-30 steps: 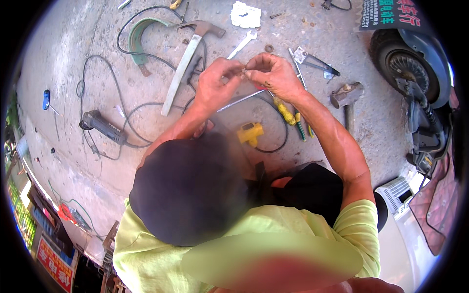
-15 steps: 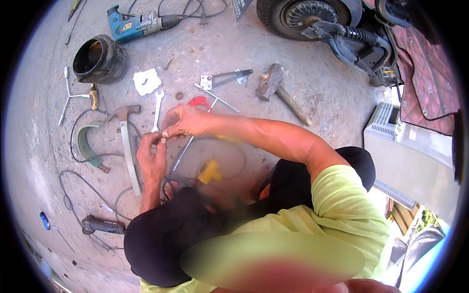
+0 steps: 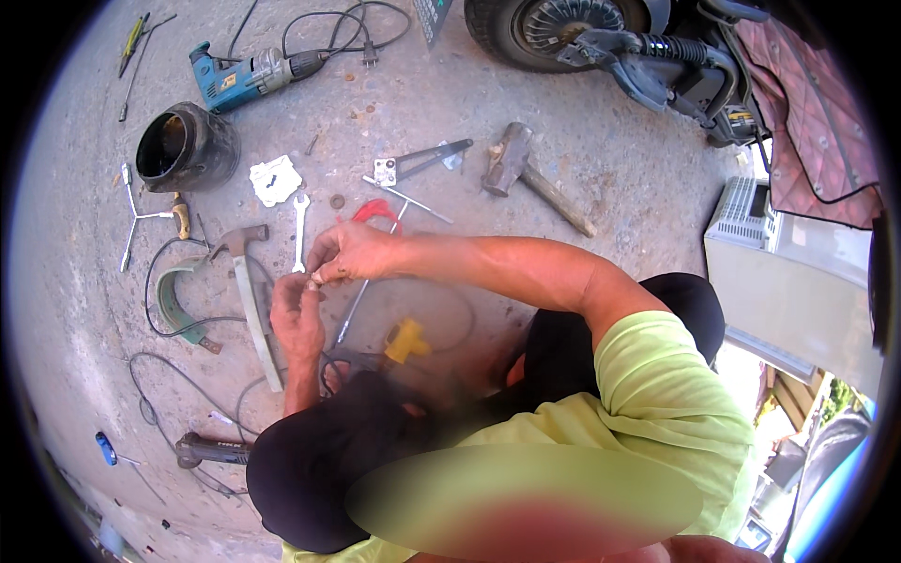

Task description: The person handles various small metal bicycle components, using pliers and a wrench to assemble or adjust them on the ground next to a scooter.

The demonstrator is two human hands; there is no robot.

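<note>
My left hand (image 3: 297,314) and my right hand (image 3: 351,252) meet fingertip to fingertip above the floor. Both are pinched on a small thing, largely hidden by the fingers; its kind cannot be made out. Just beyond them lies an open-end wrench (image 3: 300,225). A claw hammer (image 3: 251,310) is to the left of my left hand. Past my right wrist are a red strip or loop (image 3: 380,210) and a T-handle tool (image 3: 354,305), whose shaft passes under my forearm. A yellow object (image 3: 405,341) sits near my knees, blurred.
Around lie a blue corded drill (image 3: 246,80), a black pot-like container (image 3: 190,147), a white paper (image 3: 276,180), a sledgehammer (image 3: 511,161), a green curved metal band (image 3: 175,300) and an angle grinder (image 3: 212,448). A scooter wheel (image 3: 571,26) stands at the far right.
The view has shifted slightly, so the floor things appear moved. My hands stay together at the fingertips, still pinching.
</note>
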